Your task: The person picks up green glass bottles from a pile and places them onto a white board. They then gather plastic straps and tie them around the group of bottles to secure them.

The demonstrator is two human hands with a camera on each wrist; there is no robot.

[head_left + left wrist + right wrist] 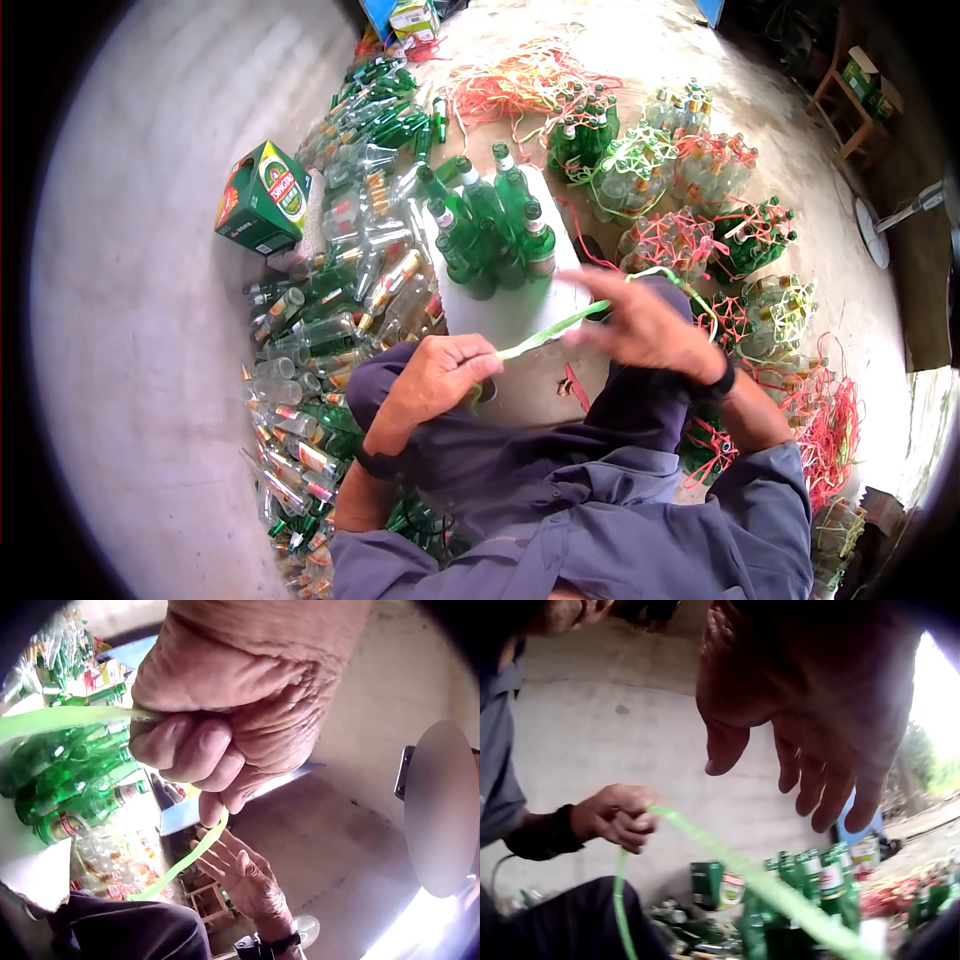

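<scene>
My left hand grips a light green plastic strap in its curled fingers. One length of the strap runs from that fist toward my right hand, and another hangs below the fist in the right wrist view. The right hand is blurred in the head view; in the right wrist view its fingers are spread and hang loosely, with the strap passing below them. Just beyond both hands, a tight cluster of green glass bottles stands upright on a white slab.
Many loose bottles lie heaped along the left wall. Strapped bottle bundles stand at the right, near piles of red strap. A green beer carton sits at the left, a tangle of strap at the back.
</scene>
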